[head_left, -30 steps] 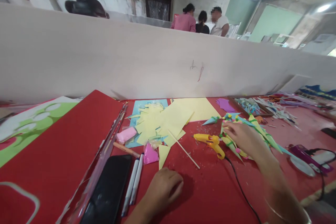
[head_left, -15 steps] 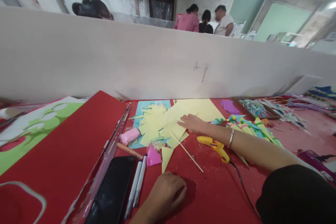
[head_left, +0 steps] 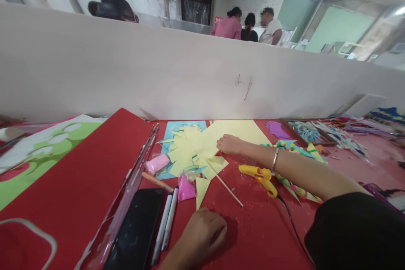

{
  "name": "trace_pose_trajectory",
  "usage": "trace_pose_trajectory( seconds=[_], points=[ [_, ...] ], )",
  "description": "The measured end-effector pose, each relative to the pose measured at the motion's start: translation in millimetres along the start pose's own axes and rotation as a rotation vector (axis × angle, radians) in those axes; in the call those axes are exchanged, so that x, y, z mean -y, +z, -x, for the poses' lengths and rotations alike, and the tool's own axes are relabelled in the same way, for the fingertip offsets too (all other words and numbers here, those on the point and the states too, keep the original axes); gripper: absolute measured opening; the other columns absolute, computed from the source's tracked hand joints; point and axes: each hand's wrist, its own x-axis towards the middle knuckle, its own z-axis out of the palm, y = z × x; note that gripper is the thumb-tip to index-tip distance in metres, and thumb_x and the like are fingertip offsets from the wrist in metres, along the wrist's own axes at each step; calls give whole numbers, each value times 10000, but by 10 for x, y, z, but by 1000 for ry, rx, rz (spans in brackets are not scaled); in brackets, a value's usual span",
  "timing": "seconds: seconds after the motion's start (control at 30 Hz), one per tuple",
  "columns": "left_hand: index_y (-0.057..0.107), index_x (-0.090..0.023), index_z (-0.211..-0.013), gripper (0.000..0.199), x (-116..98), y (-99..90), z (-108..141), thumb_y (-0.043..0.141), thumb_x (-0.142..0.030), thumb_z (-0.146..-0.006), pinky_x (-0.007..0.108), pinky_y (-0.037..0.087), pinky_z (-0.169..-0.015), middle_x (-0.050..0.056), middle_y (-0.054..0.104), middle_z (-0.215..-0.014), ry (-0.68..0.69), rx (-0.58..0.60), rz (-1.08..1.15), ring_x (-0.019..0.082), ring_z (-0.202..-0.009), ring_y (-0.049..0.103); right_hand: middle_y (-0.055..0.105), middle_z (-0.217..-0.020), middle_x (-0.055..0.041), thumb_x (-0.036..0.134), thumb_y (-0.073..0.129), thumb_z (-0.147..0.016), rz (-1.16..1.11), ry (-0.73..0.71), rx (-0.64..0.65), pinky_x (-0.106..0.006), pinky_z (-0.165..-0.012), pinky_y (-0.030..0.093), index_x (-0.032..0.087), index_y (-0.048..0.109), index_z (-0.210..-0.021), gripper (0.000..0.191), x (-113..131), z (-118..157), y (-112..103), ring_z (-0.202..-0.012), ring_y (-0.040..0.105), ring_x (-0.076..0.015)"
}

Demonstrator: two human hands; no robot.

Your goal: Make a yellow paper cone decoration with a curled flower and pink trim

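My right hand (head_left: 229,144), with a bracelet at the wrist, reaches onto the pale yellow paper (head_left: 249,128). Its fingers are curled together at the paper's edge. My left hand (head_left: 205,230) rests on the red table as a loose fist, and nothing shows in it. Just beyond it lies a narrow yellow paper triangle (head_left: 201,190). A thin wooden stick (head_left: 228,187) lies slanted between my hands, its far end on yellow paper. Below my right forearm is a yellow glue gun (head_left: 259,175) with a black cord. Yellow paper scraps (head_left: 183,147) are heaped on a blue sheet (head_left: 164,147).
On the left are a black phone (head_left: 134,228), white markers (head_left: 167,219), packs of pink clay (head_left: 186,186) and a large red board (head_left: 85,164). Decorated paper cones (head_left: 297,187) lie partly under my right arm. A white partition (head_left: 142,67) stands behind; people (head_left: 229,25) are beyond it.
My right hand's fingers, spread flat on the paper before, have drawn together and curled at its edge. Its forearm has shifted slightly up. My left hand stays a fist in the same place.
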Motion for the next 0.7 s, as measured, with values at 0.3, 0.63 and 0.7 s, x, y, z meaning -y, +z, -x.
trace_pose_trajectory(
  seconds=[0.3, 0.63, 0.7],
  points=[
    [535, -176, -687, 153, 2, -22, -17, 432, -147, -796, 241, 300, -539, 8, 623, -631, -15, 8, 45, 123, -564, 548, 632, -866, -135, 54, 385, -824, -58, 408, -255, -258, -567, 344, 94, 572, -865, 196, -382, 149, -586, -777, 574, -204],
    [423, -204, -1152, 399, -29, -152, -43, 516, -297, -775, 323, 414, -798, 80, 575, -1051, -370, -226, 730, 193, -887, 554, 536, -474, 42, 209, 465, -775, -897, 709, -801, -186, -425, 349, 151, 547, -698, 127, 197, 985, -1158, -420, 506, -90],
    [400, -195, -1195, 538, -2, -186, -25, 549, -435, -738, 365, 416, -839, 105, 558, -1113, -397, -281, 954, 233, -951, 547, 515, -416, 45, 300, 459, -795, -1175, 830, -832, -198, -415, 376, 158, 518, -633, 223, 484, 1054, -1065, -375, 498, -93]
  ],
)
